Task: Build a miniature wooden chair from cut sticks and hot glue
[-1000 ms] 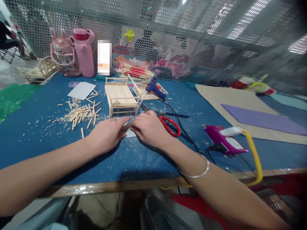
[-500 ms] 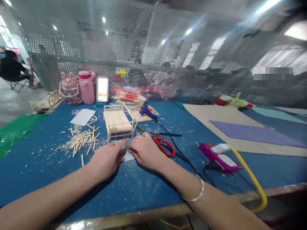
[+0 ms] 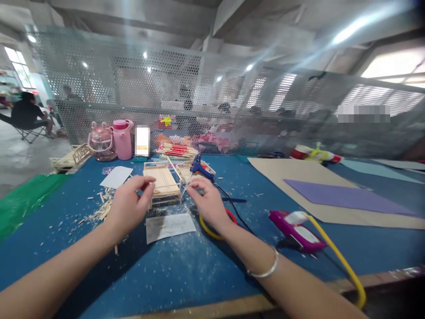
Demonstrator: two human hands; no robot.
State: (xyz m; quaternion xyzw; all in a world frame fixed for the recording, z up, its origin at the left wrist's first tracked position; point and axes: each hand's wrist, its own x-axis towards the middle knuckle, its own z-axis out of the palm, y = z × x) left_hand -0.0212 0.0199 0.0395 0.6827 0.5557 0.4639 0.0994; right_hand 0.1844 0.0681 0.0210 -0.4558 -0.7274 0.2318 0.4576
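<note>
From my remote view, the left hand (image 3: 128, 204) hovers with a narrow gap between thumb and forefinger, apparently holding nothing. The right hand (image 3: 210, 204) has its fingertips nearly together; I can't tell whether they grip anything. A flat white rectangular sheet (image 3: 171, 228) lies near, between the wrists, probably for easy reach by both. Beyond it stands a pale wooden-stick frame (image 3: 162, 179). Red-and-yellow looped handles (image 3: 207, 230) beneath the right hand and the blue glue gun (image 3: 203, 172) beyond crowd that side.
</note>
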